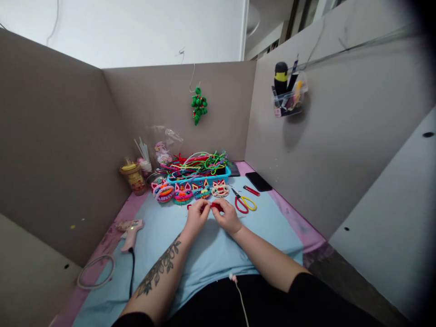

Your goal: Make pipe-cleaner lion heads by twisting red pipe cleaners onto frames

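Note:
My left hand [198,215] and my right hand [227,216] meet over the light blue cloth [207,245], fingertips almost touching. A small red piece [217,207] is pinched in my right hand's fingers. The fingers of my left hand are closed at its left end; what they hold, if anything, is too small to tell. Just beyond the hands stand several colourful fuzzy animal heads, among them a white and red one [220,188] and a pink and purple one [162,191]. Another bit of red [189,206] lies beside my left hand.
Scissors [244,200], a red cutter [251,190] and a black phone [259,181] lie at the right. A blue basket [200,180] of pipe cleaners stands behind. A pink glue gun [132,234] with its cord and a cup [133,178] are at the left. Grey partitions surround the table.

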`<action>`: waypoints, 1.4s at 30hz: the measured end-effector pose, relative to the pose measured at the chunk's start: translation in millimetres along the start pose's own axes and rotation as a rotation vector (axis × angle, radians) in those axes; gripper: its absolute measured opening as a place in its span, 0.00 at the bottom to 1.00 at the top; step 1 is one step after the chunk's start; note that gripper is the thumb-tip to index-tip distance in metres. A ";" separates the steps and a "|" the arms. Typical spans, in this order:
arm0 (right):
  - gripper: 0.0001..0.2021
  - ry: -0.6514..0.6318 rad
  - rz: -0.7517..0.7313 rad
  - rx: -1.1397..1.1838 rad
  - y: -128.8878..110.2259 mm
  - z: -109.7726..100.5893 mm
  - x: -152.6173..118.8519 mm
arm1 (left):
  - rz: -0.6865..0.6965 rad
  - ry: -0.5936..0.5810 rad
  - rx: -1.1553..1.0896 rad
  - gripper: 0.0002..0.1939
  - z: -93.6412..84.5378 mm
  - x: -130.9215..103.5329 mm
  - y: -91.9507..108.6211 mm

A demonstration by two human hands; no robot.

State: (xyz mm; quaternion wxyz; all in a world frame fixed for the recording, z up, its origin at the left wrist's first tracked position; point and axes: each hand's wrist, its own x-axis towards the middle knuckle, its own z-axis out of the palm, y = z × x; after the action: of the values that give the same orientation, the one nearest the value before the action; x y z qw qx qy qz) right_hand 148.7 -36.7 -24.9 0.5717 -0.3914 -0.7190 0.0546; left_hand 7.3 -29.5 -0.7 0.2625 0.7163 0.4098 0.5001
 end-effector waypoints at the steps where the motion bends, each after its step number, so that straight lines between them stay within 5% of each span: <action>1: 0.06 0.007 0.003 -0.006 -0.1 0.3 0.1 | -0.005 0.002 -0.007 0.08 -0.1 0.0 0.5; 16: 0.04 0.060 -0.010 -0.056 2.9 1.4 1.3 | -0.098 0.020 -0.112 0.10 -0.8 0.0 3.7; 29: 0.06 0.071 -0.262 -0.432 5.1 -0.5 3.4 | -0.213 0.032 -0.279 0.15 5.4 -0.3 0.7; 42: 0.11 0.001 -0.123 -0.302 11.0 -0.2 3.2 | -0.245 0.140 -0.392 0.12 -2.6 6.5 -11.8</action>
State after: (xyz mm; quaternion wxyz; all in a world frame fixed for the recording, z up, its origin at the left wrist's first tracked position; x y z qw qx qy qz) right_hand 154.3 -27.2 -28.1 0.5091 -0.4282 -0.7413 -0.0897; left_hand 2.2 -17.9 -5.8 0.4262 0.5604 0.4057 0.5829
